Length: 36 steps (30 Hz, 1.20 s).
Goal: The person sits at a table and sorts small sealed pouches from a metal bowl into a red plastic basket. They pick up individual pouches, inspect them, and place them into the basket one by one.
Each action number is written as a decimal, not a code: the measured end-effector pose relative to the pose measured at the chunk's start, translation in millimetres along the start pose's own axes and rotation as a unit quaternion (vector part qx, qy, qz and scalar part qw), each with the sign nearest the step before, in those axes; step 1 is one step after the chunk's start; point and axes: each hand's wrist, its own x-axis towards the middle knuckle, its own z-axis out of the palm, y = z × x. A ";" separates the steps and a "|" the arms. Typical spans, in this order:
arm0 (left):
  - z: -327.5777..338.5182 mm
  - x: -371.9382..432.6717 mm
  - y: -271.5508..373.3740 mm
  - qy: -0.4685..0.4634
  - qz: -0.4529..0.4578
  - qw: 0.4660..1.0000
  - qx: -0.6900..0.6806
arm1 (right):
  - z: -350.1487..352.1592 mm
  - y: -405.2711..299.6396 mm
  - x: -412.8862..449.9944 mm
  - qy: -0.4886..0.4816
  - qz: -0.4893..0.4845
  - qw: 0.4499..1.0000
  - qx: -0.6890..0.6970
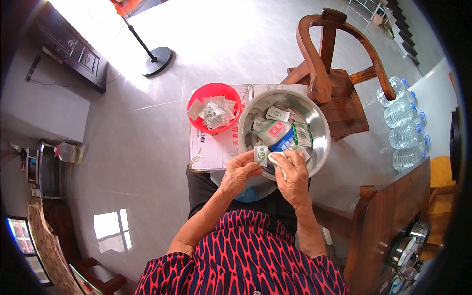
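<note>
My left hand [241,172] pinches a small white sachet with a green print [261,156] over the near left rim of a stainless steel basin [321,121]. Just right of it, my right hand [293,175] grips a folded white cloth [278,160], whose far part is hidden under the fingers. Inside the basin lie several similar sachets [278,114], a white and blue plastic bag bearing writing [276,134] and a green and white packet [303,134]. A red plastic bowl [191,96] left of the basin holds a heap of sachets [215,112].
Basin and bowl stand on a printed cardboard box [206,151]. A wooden armchair [341,97] is at the back right, near several large water bottles [400,114]. A wooden table [387,206] stands to my right. The round base of a pedestal fan [158,62] is at the far left.
</note>
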 end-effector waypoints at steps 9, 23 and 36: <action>11.1 -5.2 7.5 -0.001 0.017 1.000 -0.007 | 34.3 -5.2 -3.8 -0.042 -0.048 0.996 -0.064; 10.4 -7.4 3.8 -0.050 0.023 0.993 -0.101 | 28.2 -7.6 -7.6 0.056 0.034 0.988 0.142; 12.7 -7.7 4.8 -0.061 0.038 0.997 -0.022 | 37.2 2.9 -3.2 0.087 0.003 0.996 0.016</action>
